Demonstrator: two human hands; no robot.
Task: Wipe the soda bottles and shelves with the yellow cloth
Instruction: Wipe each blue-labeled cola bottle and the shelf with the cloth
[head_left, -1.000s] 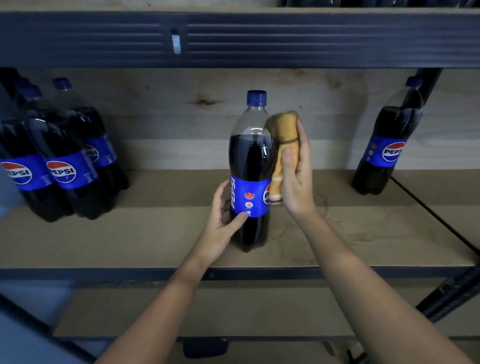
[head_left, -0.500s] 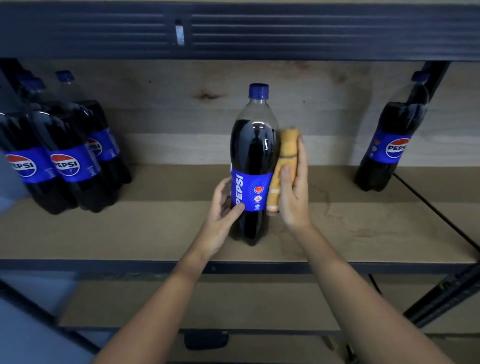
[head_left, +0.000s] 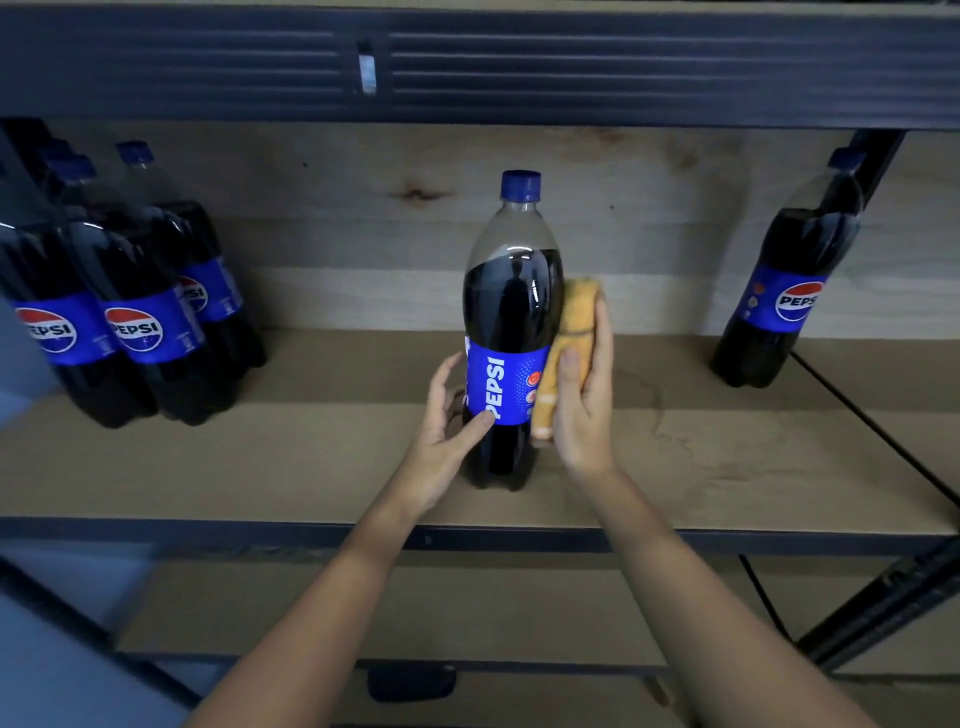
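Soda bottle (head_left: 511, 332) in the middle of the shelf stands upright between my two hands, its blue label turned so the brand name reads up its front. My right hand (head_left: 582, 395) is wrapped around the folded yellow cloth (head_left: 571, 348), thumb on the near side and fingers behind, pressing it flat against the bottle's right flank from the dark shoulder down past the label. My left hand (head_left: 447, 431) cups the bottle low on its left side in a loose grip, the thumb tip touching the bottom edge of the label and the fingers curled around the back. The bottle's base rests on the wooden shelf board (head_left: 311, 457), near the front rail. Just right of my right hand the board shows a faint stain (head_left: 675, 436). Well to the left a cluster of bottles (head_left: 130, 312) stands together, and far right a single bottle (head_left: 784, 291) stands by the dark metal upright (head_left: 878, 156).
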